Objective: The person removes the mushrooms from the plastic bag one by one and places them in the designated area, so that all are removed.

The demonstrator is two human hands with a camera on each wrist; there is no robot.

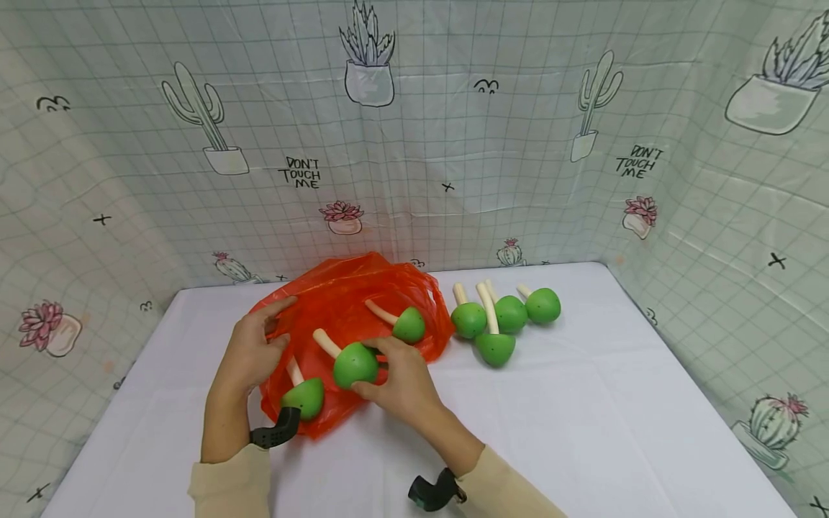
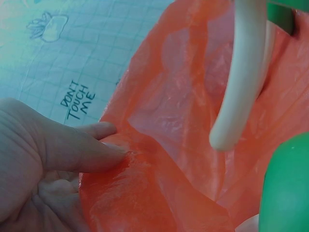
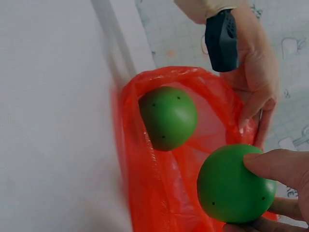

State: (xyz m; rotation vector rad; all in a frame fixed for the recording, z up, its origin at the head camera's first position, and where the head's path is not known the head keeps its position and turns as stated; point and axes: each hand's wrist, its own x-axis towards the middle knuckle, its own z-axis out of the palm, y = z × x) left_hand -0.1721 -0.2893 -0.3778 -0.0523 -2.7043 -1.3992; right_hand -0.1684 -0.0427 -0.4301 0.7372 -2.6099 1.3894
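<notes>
My left hand pinches the rim of a red plastic bag, thumb on the inner side and fingers behind the film in the left wrist view. A green mushroom-shaped piece with a cream stem is held by its round cap between the thumb and fingers of my right hand, over the bag's mouth. Its stem points away from the right hand and hangs over the red film. Two similar pieces lie in the bag: one at the near left, another at the far right.
Right of the bag, several more green pieces with cream stems lie clustered on the white table. A cactus-print cloth hangs behind the table and along both sides. Each wrist wears a black camera.
</notes>
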